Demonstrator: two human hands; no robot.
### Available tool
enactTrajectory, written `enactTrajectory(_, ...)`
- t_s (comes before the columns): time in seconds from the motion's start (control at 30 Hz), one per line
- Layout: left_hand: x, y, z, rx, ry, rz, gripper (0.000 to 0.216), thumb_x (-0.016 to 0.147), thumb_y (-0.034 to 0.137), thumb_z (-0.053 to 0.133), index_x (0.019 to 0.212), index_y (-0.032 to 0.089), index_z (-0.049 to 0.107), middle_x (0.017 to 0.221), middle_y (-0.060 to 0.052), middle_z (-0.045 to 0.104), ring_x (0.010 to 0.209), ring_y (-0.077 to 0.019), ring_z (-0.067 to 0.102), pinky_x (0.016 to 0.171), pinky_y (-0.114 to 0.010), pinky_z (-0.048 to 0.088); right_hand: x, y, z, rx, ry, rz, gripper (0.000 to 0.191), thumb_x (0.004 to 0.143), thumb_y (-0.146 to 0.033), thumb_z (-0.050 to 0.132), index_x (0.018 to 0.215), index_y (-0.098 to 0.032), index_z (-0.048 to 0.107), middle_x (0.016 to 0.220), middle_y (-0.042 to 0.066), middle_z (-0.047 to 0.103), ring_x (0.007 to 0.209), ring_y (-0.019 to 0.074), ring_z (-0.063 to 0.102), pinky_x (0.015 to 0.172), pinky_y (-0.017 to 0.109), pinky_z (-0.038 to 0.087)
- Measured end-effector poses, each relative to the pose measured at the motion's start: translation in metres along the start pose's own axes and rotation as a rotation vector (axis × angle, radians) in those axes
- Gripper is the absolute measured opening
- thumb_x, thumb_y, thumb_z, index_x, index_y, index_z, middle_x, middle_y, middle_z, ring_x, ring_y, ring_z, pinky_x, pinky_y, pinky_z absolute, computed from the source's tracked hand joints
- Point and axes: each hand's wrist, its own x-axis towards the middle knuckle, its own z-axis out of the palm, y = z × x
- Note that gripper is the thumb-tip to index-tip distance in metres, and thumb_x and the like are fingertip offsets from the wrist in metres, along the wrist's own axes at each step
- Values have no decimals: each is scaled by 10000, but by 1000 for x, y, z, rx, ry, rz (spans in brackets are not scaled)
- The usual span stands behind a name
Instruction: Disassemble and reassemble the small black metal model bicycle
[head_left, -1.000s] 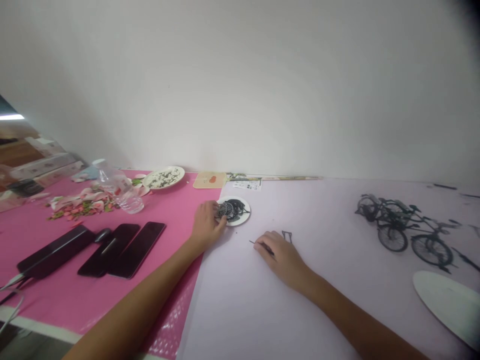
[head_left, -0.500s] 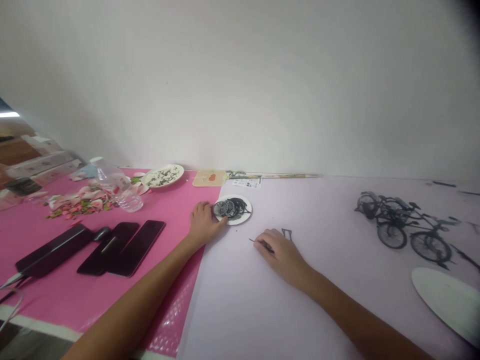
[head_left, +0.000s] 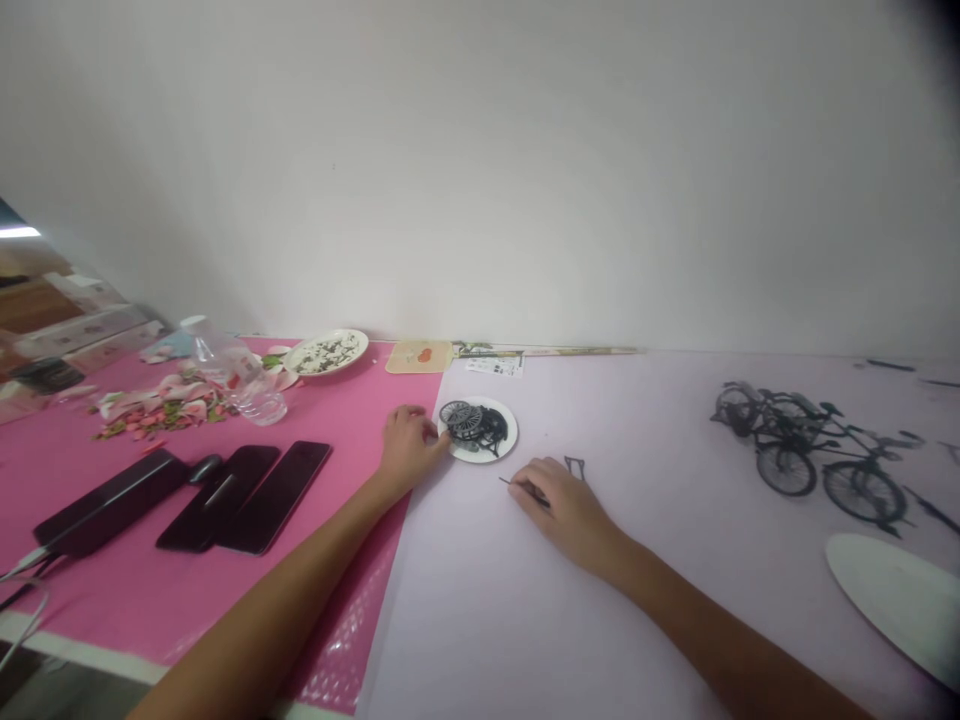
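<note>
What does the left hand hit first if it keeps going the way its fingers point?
The left hand points up and right at the small white plate of black parts. Its fingertips seem to be already at the plate's near rim, so that plate comes first; actual contact is hard to judge.

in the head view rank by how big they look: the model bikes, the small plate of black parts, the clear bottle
1. model bikes
2. clear bottle
3. small plate of black parts, close to the bottle; differing distances make real sizes unsure.

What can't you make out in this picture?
Head view only:
- Tool in the right hand: the fingers cover all but a thin dark tip.
- Black parts on the small plate: too small and tangled to tell apart.
- White plate: cut off by the right edge.
- Printed slip: too small to read.
</note>
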Motion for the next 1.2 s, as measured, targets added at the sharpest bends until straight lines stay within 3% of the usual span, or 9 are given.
enactTrajectory(0.17,2,-2,0,-43,3,14,324,850,471,676,690,196,738,1238,-139,656,1268,-365,508,1104,-517,388,0,0,0,-4,2,3,204,1054,-332,533,903,-245,639,946,26,667,942,219,604,765,349,466)
enactTrajectory(0.43,8,-6,2,-193,37,60,312,890,457,642,725,204,720,1040,-94,743,1114,-285,622,1086,-456,397,-1,1,0,-8,1,-9,209,1057,-340,525,913,-249,645,951,26,669,945,216,604,776,353,474)
enactTrajectory(0.63,10,1,-15,-322,17,19,345,913,488,598,765,201,718,887,-62,763,888,-243,679,893,-361,490,-1,1,0,-4,4,-8,200,1051,-337,527,917,-252,649,957,28,675,947,220,610,776,353,479)
enactTrajectory(0.83,11,0,-32,-330,-4,-29,325,883,529,641,815,220,719,954,-62,770,951,-267,693,916,-379,494,0,0,-1,13,1,-11,200,1053,-334,516,928,-251,648,965,36,678,964,227,613,794,361,484)
enactTrajectory(1.2,8,1,-36,-347,55,14,270,896,489,636,882,226,697,1057,-57,739,1098,-286,642,1011,-413,461,0,2,-1,14,7,-26,190,1058,-319,518,936,-251,647,964,30,675,967,224,608,804,362,480)
